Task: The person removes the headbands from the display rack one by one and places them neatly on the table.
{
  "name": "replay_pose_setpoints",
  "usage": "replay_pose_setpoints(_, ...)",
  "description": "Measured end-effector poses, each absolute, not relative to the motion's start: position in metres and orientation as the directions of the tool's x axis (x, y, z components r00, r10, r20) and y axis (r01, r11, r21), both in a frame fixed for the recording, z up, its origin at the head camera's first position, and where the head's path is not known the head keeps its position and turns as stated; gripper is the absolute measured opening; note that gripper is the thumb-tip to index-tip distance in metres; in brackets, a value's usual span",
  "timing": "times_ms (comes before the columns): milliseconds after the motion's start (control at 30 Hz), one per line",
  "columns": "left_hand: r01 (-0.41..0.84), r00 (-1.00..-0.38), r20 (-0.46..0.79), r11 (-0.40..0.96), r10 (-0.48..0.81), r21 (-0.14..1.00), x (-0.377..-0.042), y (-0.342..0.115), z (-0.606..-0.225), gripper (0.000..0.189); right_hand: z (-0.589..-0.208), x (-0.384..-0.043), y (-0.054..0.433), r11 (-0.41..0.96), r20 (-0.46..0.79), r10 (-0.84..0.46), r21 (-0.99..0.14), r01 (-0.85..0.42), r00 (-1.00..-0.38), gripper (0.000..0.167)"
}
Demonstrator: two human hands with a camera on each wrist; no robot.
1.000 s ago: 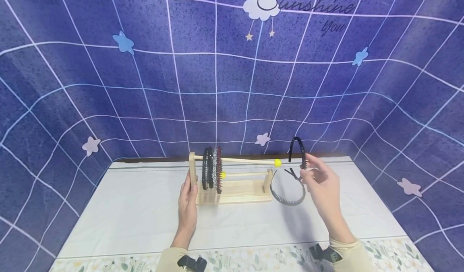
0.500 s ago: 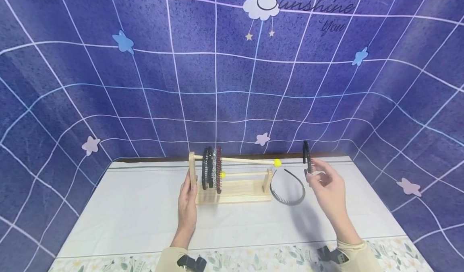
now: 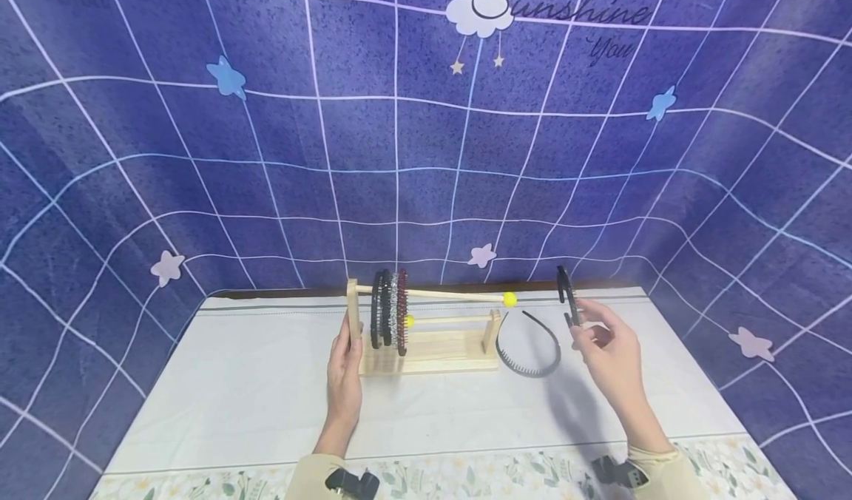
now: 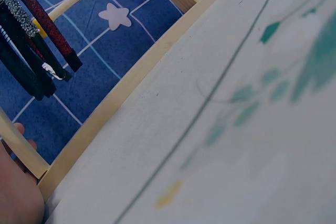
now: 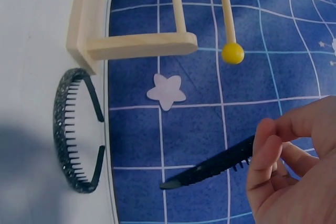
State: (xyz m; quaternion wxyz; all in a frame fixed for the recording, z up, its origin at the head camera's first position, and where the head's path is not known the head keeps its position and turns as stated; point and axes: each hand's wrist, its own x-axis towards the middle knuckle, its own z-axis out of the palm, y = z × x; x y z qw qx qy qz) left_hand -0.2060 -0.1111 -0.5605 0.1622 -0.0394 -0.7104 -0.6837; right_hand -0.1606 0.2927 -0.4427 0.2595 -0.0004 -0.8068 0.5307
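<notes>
My left hand (image 3: 345,374) grips the left upright (image 3: 353,311) of a wooden headband stand (image 3: 452,345). From the stand's upper rod (image 3: 459,295), tipped with a yellow ball (image 5: 232,53), hang several headbands: black ones (image 3: 381,311), a silver glittery one (image 3: 394,308) and a dark red one (image 4: 50,22). Off to the right, my right hand (image 3: 612,352) pinches a black toothed headband (image 5: 210,167) between thumb and fingers, held up above the table. Another headband (image 5: 62,129), dark and speckled with white teeth, lies on the table just right of the stand.
The table wears a white cloth (image 3: 253,382) with a floral border (image 3: 479,478) along its near edge. A blue grid-patterned curtain (image 3: 426,130) rises behind it and on both sides. The stand's lower rod (image 3: 459,320) runs to the right upright (image 3: 492,332).
The right hand has moved right and slightly toward me with the black headband, away from the rod's end, and the headband has turned more edge-on. The left hand and stand have not moved.
</notes>
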Motion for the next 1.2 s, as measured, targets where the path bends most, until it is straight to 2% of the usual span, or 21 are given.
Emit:
replay_pose_setpoints(200,0.279,-0.946,0.284,0.053,-0.159,0.959,-0.206,-0.111,-0.561,0.055,-0.448,-0.158,0.301,0.468,0.380,0.271,-0.855,-0.224,-0.884,0.043)
replay_pose_setpoints(500,0.269,-0.947,0.276,0.065,-0.164,0.961,-0.206,-0.111,-0.561,0.055,-0.455,-0.156,0.311,0.488,0.353,0.297,-0.855,-0.177,-0.887,0.026)
replay_pose_setpoints(800,0.265,-0.949,0.272,0.063,-0.158,0.962,-0.207,-0.112,-0.562,0.055,-0.455,-0.153,0.320,0.536,0.285,0.357,-0.842,-0.055,-0.890,0.030)
replay_pose_setpoints(1200,0.266,-0.950,0.272,0.060,-0.155,0.962,-0.206,-0.112,-0.562,0.055,-0.463,-0.151,0.332,0.546,0.246,0.365,-0.838,-0.007,-0.898,0.034)
